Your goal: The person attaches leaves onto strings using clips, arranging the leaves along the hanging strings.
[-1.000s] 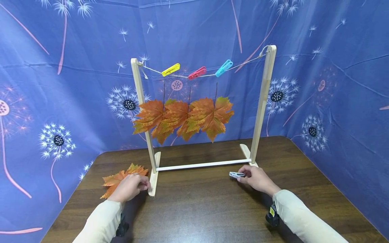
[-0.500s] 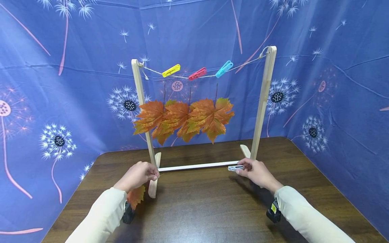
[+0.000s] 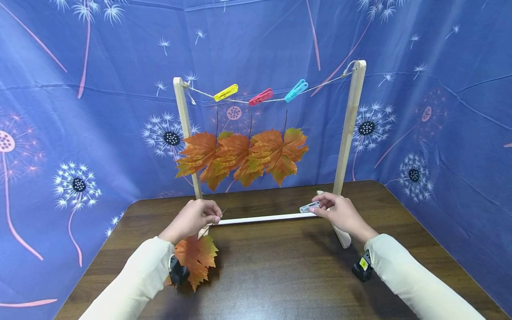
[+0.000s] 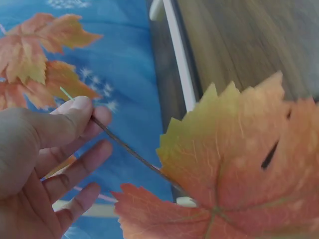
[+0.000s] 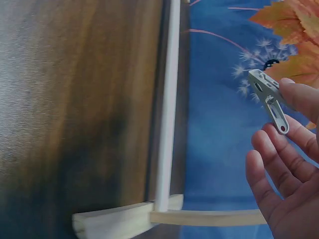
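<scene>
My left hand (image 3: 196, 218) pinches the thin brown stem of an orange maple leaf (image 4: 234, 174) between thumb and forefinger. The leaf's blade hangs below the hand, near the foot of the left post. In my right hand (image 3: 340, 212) a pale grey clothespin (image 5: 269, 99) is held between thumb and fingers, in front of the right post. Above both hands, yellow (image 3: 226, 92), red (image 3: 261, 97) and blue (image 3: 296, 90) clothespins sit on a string (image 3: 324, 82). Under them hang orange maple leaves (image 3: 276, 153), their stems reaching up toward the pins.
A wooden stand with a left post (image 3: 182, 106), a right post (image 3: 350, 126) and a white crossbar (image 3: 264, 218) stands on the brown table (image 3: 272, 275). Behind it hangs a blue cloth (image 3: 120, 89) with a dandelion print. A small black camera sits on each wrist.
My left hand has lifted the maple leaf by its stem and carried it right and up toward the stand. The right hand has risen slightly with the clothespin. The hanging leaves stay put.
</scene>
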Demonstrator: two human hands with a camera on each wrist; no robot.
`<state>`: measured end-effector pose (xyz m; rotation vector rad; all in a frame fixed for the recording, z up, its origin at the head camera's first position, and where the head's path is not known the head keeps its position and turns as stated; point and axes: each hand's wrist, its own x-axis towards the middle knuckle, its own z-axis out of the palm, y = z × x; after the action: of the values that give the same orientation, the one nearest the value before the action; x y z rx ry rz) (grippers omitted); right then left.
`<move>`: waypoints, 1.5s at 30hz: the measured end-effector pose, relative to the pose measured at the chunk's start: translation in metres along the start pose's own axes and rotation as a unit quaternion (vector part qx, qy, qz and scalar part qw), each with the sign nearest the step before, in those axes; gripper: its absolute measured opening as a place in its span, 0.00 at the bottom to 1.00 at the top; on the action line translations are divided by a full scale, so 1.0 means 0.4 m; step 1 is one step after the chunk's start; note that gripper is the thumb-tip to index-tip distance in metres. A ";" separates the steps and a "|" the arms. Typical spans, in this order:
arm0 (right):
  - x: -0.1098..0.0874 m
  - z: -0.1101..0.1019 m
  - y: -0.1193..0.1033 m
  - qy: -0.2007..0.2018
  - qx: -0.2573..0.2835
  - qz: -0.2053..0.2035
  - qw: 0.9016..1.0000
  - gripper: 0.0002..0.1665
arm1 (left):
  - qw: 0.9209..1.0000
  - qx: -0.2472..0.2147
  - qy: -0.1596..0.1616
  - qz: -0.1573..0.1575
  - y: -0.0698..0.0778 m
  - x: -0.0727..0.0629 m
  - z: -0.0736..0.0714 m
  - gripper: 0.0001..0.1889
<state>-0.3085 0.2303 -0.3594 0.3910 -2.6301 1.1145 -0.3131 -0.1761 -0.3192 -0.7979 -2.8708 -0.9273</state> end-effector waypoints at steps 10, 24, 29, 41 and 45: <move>0.029 -0.040 -0.041 0.017 0.009 -0.018 1.000 0.19 | 0.998 -0.058 0.030 -0.011 0.070 0.029 -0.008 0.03; 0.059 -0.112 -0.107 0.017 0.003 -0.037 0.999 0.19 | 0.993 -0.105 0.061 -0.007 0.166 0.074 -0.006 0.02; 0.071 -0.147 -0.131 0.024 -0.007 -0.036 0.999 0.24 | 0.991 -0.114 0.073 -0.005 0.215 0.100 -0.006 0.02; 0.103 -0.213 -0.187 0.027 -0.027 -0.050 0.998 0.23 | 0.987 -0.135 0.086 0.005 0.324 0.179 -0.001 0.04; 0.110 -0.231 -0.204 0.032 -0.032 -0.054 0.997 0.23 | 0.985 -0.145 0.092 0.019 0.361 0.207 0.001 0.04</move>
<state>-0.3095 0.2368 -0.2287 0.4711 -2.5481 0.9897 -0.3162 -0.0372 -0.2270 -0.7355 -2.5888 -1.3572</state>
